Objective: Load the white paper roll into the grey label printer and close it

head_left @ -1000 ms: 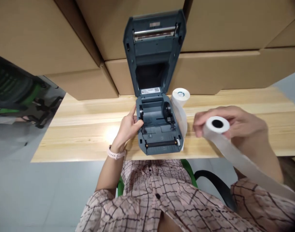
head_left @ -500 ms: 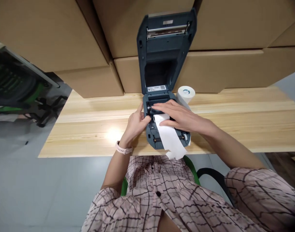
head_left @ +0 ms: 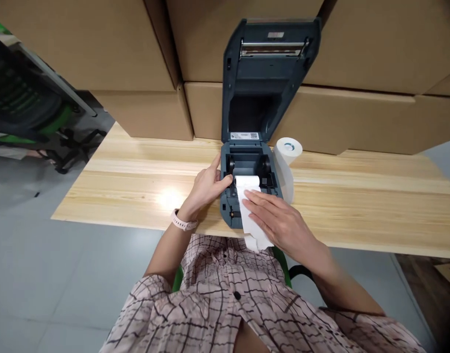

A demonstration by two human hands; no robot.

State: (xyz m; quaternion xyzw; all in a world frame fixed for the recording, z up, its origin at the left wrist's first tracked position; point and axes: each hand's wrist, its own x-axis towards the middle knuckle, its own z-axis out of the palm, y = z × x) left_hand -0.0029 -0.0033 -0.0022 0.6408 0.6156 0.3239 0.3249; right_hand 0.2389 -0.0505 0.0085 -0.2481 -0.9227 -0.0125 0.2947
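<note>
A dark blue-grey label printer stands on the table with its lid raised. Inside its bay lies a small white paper roll, and the paper strip runs from it over the front edge, ending in a torn tip. My left hand grips the printer's left side, thumb over the rim and fingers along the outside. Fingers stretched out, my right hand lies flat over the strip and hides the printer's front right part.
A larger white roll with a loose trailing strip stands at the printer's right on the wooden table. Large cardboard boxes line the table's back edge behind the lid. An office chair is on the floor at the left.
My right hand has moved from above the roll bay toward me, down onto the paper strip, uncovering the roll holders. My left hand keeps its place on the printer. The view has shifted slightly.
</note>
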